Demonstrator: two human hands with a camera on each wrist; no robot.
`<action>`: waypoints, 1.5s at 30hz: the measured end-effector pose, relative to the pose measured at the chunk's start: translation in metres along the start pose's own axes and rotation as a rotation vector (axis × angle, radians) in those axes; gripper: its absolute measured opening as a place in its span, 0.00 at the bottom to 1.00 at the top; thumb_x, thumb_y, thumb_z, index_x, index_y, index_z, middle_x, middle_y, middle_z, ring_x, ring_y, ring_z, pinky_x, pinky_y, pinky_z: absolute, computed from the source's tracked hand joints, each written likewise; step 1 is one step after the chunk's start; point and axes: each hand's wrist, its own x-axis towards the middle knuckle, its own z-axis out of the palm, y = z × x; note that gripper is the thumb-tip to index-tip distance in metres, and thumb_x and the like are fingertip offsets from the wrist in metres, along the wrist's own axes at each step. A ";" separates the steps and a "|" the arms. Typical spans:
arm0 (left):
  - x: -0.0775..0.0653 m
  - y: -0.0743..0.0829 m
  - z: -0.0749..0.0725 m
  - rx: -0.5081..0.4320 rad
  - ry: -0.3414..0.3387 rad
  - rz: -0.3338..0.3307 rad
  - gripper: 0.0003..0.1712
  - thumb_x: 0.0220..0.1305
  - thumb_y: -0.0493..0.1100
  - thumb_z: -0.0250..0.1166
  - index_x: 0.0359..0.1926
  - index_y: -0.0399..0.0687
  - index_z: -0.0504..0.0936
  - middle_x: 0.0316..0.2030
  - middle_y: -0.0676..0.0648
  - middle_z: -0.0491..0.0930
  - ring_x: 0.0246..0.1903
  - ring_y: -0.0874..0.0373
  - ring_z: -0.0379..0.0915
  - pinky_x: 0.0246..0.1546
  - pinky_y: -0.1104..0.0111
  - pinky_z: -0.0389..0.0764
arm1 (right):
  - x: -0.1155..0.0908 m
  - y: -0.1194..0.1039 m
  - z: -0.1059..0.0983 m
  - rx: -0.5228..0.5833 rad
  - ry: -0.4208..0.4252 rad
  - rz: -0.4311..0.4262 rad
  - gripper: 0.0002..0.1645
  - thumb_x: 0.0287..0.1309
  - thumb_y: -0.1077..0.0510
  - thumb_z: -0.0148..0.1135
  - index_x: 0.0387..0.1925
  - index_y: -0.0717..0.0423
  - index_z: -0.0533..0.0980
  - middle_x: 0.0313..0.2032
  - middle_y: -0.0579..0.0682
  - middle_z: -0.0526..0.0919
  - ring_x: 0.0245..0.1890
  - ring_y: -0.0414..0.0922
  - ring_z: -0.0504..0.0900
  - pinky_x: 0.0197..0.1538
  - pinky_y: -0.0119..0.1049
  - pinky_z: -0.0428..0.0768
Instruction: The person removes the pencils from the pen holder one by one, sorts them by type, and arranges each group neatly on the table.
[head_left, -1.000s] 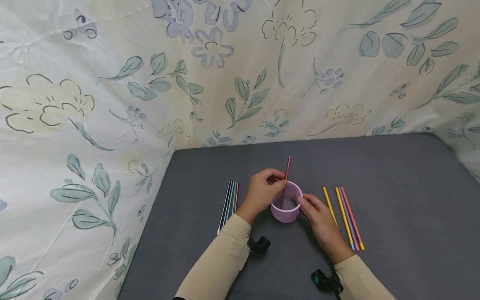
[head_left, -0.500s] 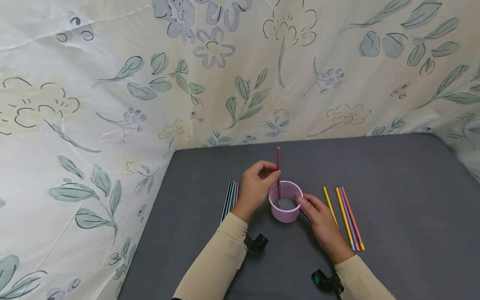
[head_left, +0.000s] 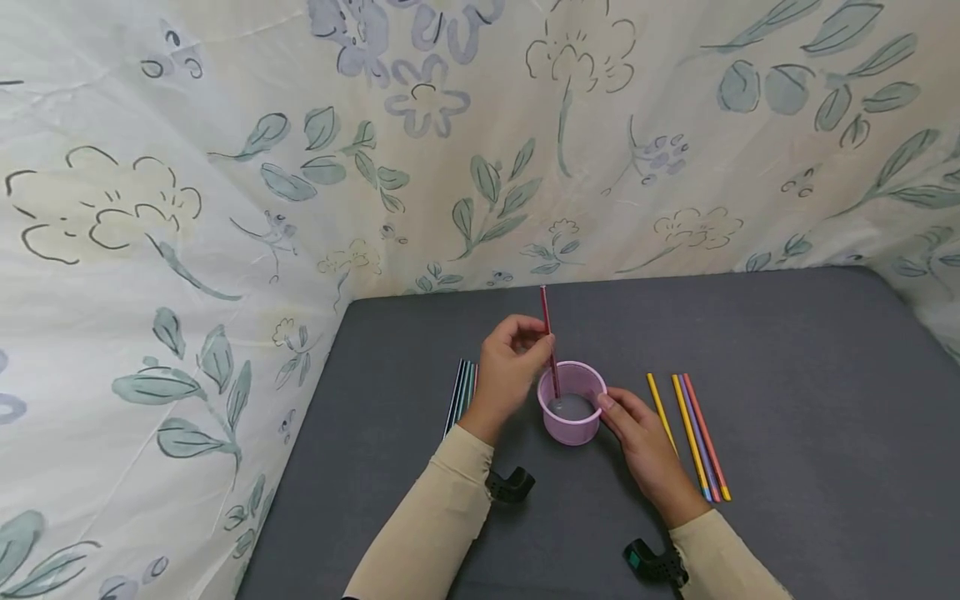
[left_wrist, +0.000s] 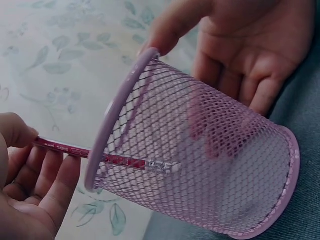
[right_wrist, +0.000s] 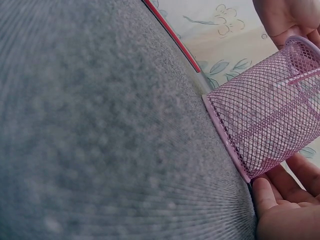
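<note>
A pink mesh pencil cup stands upright on the dark table. My left hand pinches a red pencil between thumb and fingers above the cup's left rim. That pencil leans slightly left, and its silvery lower end shows inside the cup through the mesh in the left wrist view. At the cup's right side my right hand holds it, thumb at the rim and fingers along the wall. In the right wrist view the cup shows its base on the table, with fingers of the right hand beside it.
Left of the cup lie several dark and teal pencils, partly hidden by my left arm. To the right lies a group of yellow, purple and red pencils, near my right wrist. A floral cloth hangs behind the grey table.
My left hand has moved left and slightly away, carrying the red pencil, whose top has swung from leaning right to leaning left. The right hand and cup have stayed nearly still.
</note>
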 end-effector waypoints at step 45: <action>-0.009 0.014 -0.069 -0.134 0.086 -0.110 0.14 0.75 0.34 0.70 0.55 0.29 0.82 0.44 0.38 0.84 0.35 0.50 0.84 0.38 0.61 0.89 | -0.002 0.003 -0.002 0.029 0.009 -0.028 0.26 0.86 0.56 0.53 0.65 0.79 0.72 0.60 0.68 0.78 0.62 0.47 0.81 0.63 0.27 0.75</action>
